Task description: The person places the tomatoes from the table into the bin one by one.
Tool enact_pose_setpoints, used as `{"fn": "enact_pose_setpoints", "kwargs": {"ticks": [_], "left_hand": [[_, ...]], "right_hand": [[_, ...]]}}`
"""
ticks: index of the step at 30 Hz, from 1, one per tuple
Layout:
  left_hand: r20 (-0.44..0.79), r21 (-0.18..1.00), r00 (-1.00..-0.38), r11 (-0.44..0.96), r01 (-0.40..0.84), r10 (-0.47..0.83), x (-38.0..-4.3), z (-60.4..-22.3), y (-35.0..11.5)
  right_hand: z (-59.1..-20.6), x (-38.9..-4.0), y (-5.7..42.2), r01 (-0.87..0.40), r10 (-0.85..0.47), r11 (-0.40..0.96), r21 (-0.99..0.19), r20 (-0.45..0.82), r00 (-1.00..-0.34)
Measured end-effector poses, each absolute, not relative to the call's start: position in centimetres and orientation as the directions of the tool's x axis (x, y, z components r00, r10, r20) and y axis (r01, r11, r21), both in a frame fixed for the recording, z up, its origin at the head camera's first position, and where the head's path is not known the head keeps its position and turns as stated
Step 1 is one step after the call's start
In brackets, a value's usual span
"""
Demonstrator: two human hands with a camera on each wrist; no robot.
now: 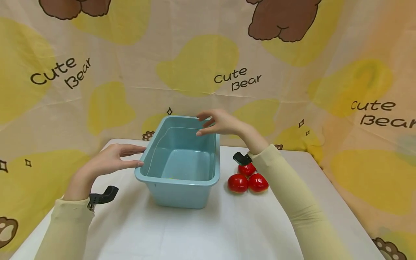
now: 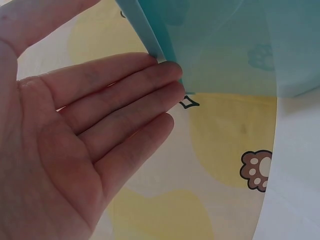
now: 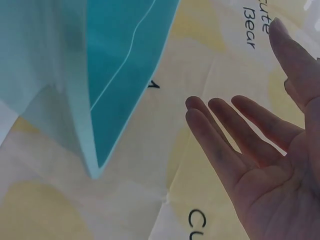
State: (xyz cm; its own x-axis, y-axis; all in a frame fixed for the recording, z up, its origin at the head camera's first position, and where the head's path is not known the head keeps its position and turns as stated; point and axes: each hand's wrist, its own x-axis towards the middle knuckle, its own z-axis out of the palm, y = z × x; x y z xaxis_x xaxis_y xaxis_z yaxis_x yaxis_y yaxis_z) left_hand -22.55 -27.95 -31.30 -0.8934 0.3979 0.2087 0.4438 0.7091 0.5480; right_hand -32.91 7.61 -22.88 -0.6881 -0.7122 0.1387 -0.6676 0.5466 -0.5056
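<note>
A light blue plastic bin (image 1: pixel 180 195) stands on the white table, its opening facing up. Fingertips of my left hand (image 1: pixel 108 160) touch its left rim, the fingers straight and side by side in the left wrist view, where the palm (image 2: pixel 55 160) shows bare. My right hand (image 1: pixel 222 122) hovers over the bin's back right corner, fingers slightly bent and spread, holding nothing. In the right wrist view a gap separates that hand (image 3: pixel 270 155) from the bin's rim (image 3: pixel 95 170). A small speck of yellow (image 1: pixel 171 178) shows inside the bin, behind its front rim.
Three glossy red round fruits (image 1: pixel 238 183) sit together on the table (image 1: pixel 182 234) to the right of the bin, below my right wrist. Behind the table hangs a beige and yellow cloth (image 1: pixel 195 65) with bear prints. Each wrist wears a black camera mount (image 1: pixel 104 195).
</note>
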Motion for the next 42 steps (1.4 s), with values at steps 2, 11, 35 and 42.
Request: {"fn": "enact_pose_setpoints", "kwargs": {"ticks": [2,11,35,42], "left_hand": [[0.206,0.546,-0.894,0.711,0.442,0.397,-22.6,-31.4,-28.1],[0.193,0.546,-0.901,0.720,0.427,0.388,-22.9,-31.7,-28.6],[0.174,0.557,-0.914,0.729,0.398,0.366,-22.6,-31.9,-28.6],[0.184,0.544,-0.910,0.732,0.409,0.371,-22.7,-31.8,-28.3]], "right_hand": [[-23.0,-32.8,8.5,-0.660,-0.701,0.544,-0.518,0.151,-0.697],[-24.0,-32.3,12.5,-0.616,-0.652,0.528,-0.585,0.186,-0.735],[-30.5,-31.4,25.0,-0.383,-0.430,0.609,-0.695,0.117,-0.895],[-32.8,-31.6,28.2,-0.310,-0.363,0.639,-0.704,0.079,-0.929]]}}
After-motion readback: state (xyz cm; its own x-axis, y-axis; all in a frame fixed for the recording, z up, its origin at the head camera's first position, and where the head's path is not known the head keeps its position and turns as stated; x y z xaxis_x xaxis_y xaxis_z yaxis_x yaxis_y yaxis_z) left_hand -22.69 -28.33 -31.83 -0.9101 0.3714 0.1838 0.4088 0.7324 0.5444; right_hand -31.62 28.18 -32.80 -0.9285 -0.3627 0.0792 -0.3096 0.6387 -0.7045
